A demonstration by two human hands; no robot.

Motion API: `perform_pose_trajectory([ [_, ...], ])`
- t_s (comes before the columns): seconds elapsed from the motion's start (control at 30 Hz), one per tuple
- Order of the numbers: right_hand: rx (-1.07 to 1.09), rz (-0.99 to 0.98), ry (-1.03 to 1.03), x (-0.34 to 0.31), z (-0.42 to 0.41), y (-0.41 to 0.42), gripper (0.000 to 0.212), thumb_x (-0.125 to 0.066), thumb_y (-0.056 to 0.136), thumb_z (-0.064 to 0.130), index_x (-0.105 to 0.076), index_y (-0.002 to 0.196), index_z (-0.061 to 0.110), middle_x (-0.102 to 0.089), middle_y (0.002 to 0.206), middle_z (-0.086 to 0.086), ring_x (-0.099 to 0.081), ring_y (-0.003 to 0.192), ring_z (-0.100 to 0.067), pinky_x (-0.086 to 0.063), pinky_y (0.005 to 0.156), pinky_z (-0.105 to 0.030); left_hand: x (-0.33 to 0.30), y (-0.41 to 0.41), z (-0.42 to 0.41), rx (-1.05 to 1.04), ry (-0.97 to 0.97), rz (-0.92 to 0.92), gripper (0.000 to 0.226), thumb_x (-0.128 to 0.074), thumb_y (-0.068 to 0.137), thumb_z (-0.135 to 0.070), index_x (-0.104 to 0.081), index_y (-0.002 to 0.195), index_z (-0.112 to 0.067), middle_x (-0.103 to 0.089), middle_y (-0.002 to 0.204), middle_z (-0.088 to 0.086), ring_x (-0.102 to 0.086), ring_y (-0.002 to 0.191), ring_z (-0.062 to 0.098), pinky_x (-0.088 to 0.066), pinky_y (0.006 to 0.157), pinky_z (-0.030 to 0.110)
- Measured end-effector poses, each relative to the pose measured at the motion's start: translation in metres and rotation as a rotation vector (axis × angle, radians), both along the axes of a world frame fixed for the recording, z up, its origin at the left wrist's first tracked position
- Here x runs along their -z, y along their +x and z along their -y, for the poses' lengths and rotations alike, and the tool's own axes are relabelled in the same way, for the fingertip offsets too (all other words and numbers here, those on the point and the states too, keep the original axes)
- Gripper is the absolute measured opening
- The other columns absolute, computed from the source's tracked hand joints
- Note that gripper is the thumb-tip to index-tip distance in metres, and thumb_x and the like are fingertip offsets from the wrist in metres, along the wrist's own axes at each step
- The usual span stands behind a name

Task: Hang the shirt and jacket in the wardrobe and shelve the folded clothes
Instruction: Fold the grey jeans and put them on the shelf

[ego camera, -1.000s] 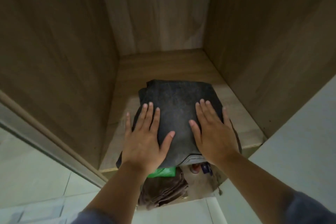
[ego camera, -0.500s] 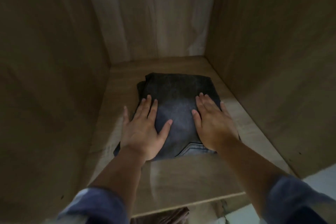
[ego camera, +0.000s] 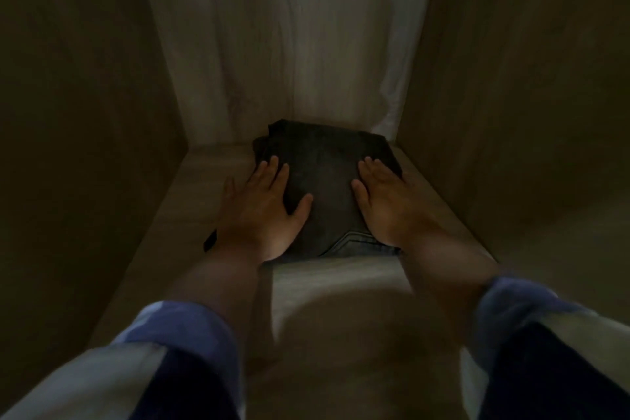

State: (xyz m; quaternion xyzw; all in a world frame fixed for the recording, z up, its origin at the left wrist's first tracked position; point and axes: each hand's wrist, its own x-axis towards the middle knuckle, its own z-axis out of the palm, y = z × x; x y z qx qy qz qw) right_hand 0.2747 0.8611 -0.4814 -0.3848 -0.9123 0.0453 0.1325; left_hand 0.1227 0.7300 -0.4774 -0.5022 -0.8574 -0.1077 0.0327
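A folded pair of dark grey jeans [ego camera: 324, 181] lies flat on the wooden wardrobe shelf [ego camera: 341, 283], its far edge close to the back panel. My left hand [ego camera: 262, 211] rests palm down on the jeans' left part, fingers spread, little finger on the shelf beside them. On the right part my right hand [ego camera: 385, 201] lies flat, fingers straight and together. Neither hand grips the cloth; both press on top of it. A stitched pocket seam shows at the near edge between my wrists.
The compartment is dim and narrow. Its left wall [ego camera: 85, 147] and right wall [ego camera: 511, 112] stand close on both sides, and a pale back panel [ego camera: 289, 44] closes it behind the jeans. Bare shelf lies in front of the jeans.
The jeans have slid from the shelf's front edge deep toward the back panel, with both hands flat on them. My head has moved in, so the lower shelf and floor are out of view.
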Motion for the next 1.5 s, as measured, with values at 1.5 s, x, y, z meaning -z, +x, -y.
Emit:
perform_pose_trajectory([
  [1.5,-0.819,0.472,-0.132,-0.270,0.570,0.227,0.071,-0.038,0.099,0.032,0.005,0.152,0.014,0.007,0.161,0.000,0.003,0.148,-0.017,-0.003,0.117,-0.050,-0.263,0.380,0.622,-0.826,-0.387,0.171,0.066,-0.034,0.097,-0.033,-0.004,0.151,-0.013,-0.004,0.160,0.002,0.002,0.148,0.018,0.000,0.117,0.053],
])
